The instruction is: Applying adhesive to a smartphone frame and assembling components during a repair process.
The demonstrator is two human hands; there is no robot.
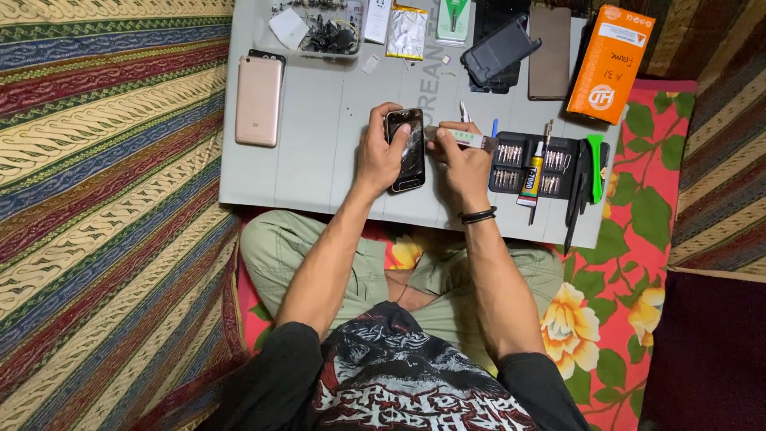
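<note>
The dark phone point(406, 149) lies on the grey bench point(319, 160) directly ahead of the person, its long axis running away from the body and tilted only a little; everything else is best placed from it. The left hand point(379, 153) is closed around the phone's left edge, thumb laid over the upper part of the cracked, glossy face, so this hand is the one pinning it down; the right hand point(461, 156) sits just to the phone's right, its fingers pinched shut on a small whitish tube point(459, 137) whose tip reaches in to the phone's upper right edge (whether the tip actually touches the glass cannot be told). Further right of the phone lies a black tool tray point(550, 164) with rows of bits, a glue tube point(531, 177) and a green pry tool point(595, 166); well to the phone's left rests a pink phone point(258, 100), back up; beyond the phone, toward the far edge of the bench, sit a parts box point(319, 28) and an orange box point(610, 64).
</note>
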